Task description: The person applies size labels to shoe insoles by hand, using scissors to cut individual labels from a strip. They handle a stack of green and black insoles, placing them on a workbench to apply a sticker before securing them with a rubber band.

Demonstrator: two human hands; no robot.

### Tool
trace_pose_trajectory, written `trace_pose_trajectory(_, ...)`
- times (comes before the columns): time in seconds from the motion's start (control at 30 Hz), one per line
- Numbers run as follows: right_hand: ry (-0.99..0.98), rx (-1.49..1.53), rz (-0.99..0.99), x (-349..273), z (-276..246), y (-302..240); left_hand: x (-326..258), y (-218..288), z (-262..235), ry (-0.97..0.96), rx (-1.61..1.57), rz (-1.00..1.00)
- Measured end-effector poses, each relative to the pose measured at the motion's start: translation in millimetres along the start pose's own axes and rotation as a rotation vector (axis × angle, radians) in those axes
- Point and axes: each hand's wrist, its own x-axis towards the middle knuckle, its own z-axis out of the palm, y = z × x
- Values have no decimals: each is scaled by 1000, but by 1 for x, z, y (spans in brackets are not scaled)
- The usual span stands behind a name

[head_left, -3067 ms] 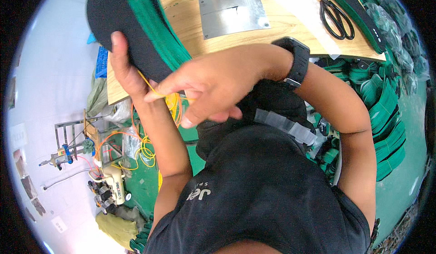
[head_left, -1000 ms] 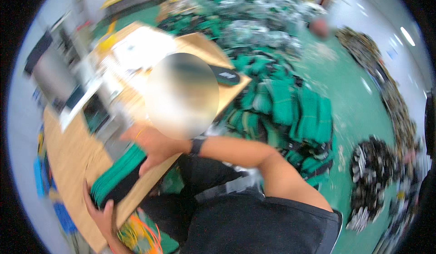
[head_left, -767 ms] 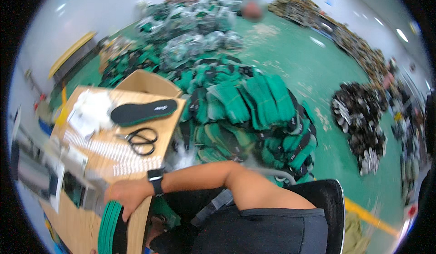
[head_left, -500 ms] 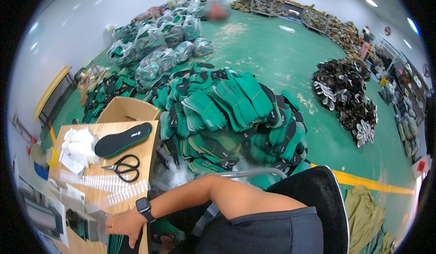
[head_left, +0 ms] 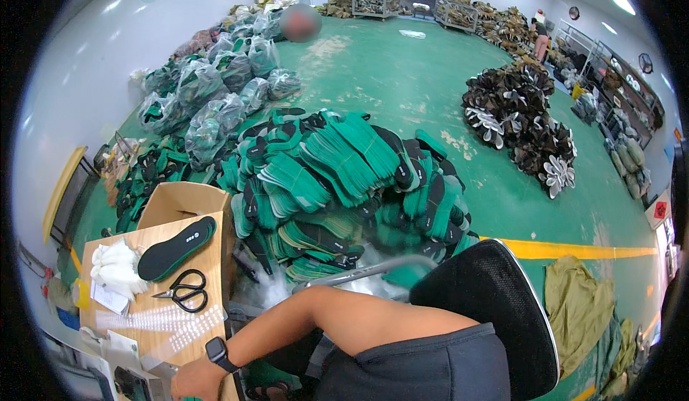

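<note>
Right hand: we see our right hand [head_left: 192, 381] at the lower edge, wrist in a black watch [head_left: 219, 351], resting at the near end of the worktop [head_left: 215, 257]; whether it grips anything we cannot tell.
Left hand: out of view.
Nearest thing: a clear strip of small pieces [head_left: 161, 322] lies flat just beyond the hand, its long axis running left to right.
Scissors: black-handled scissors [head_left: 183, 291] lie beyond the strip, blades pointing left.
Insole: a black insole [head_left: 176, 239] with a green edge lies farther back, long axis slanting up to the right.
Floor: a big heap of green insoles [head_left: 344, 178] sits past the worktop.
Chair: a black chair back [head_left: 495, 308] stands at our right.
</note>
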Motion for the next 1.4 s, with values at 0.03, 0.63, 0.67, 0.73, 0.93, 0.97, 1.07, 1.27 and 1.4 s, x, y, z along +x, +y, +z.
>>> trace_pose_trajectory(0.03, 86, 2, -63, -4, 0, 0, 0, -1, -1, -3, 2, -6)
trace_pose_trajectory(0.63, -110, -230, -16, 6, -25, -37, 3, 8, -5, -103, 75, 50)
trace_pose_trajectory(0.67, -102, -277, -128, 7, -25, -44, 2, 5, -9, -99, 81, 41)
trace_pose_trajectory(0.73, 41, -212, -86, -2, -17, -33, 2, 6, -7, -111, 86, 46)
trace_pose_trajectory(0.93, -44, -48, 39, 8, 0, -13, -3, -2, -20, -99, 142, -28)
trace_pose_trajectory(0.97, 47, -34, -11, 2, -2, -16, -7, -5, -21, -83, 149, -79)
trace_pose_trajectory(1.07, 34, 158, -37, -3, 10, -8, -3, -78, -19, 90, 91, -142)
trace_pose_trajectory(1.27, -130, 76, 49, -1, -18, -33, -7, -73, -23, 232, 237, 327)
trace_pose_trajectory(1.4, -151, 181, 275, -29, -22, -48, -30, -75, -26, 74, 122, 293)
